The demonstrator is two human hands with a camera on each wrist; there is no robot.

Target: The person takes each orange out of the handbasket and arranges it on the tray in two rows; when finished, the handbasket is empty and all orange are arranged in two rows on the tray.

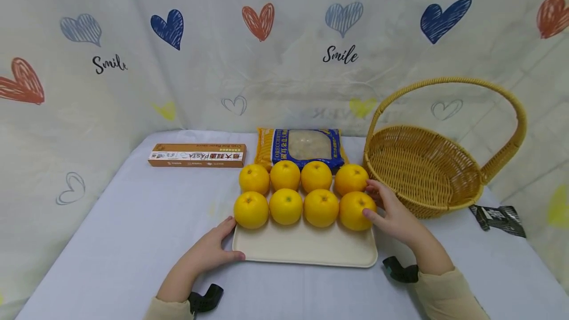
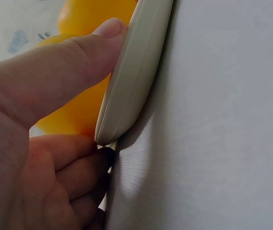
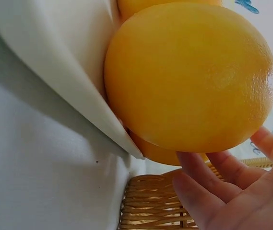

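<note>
Several oranges stand in two rows on a cream tray in the head view. My left hand grips the tray's near left corner. In the left wrist view its thumb lies along the tray rim, with the other fingers bent in at the corner. My right hand is spread loosely against the right end of the rows. Its thumb touches the front right orange, and its fingers reach the back right orange. In the right wrist view the fingers touch the side of the nearest orange.
A wicker basket with a tall handle stands just right of the tray. Behind the oranges lies a blue and yellow pasta bag. A brown pasta box is at the back left. A black wrapped packet lies beside the basket.
</note>
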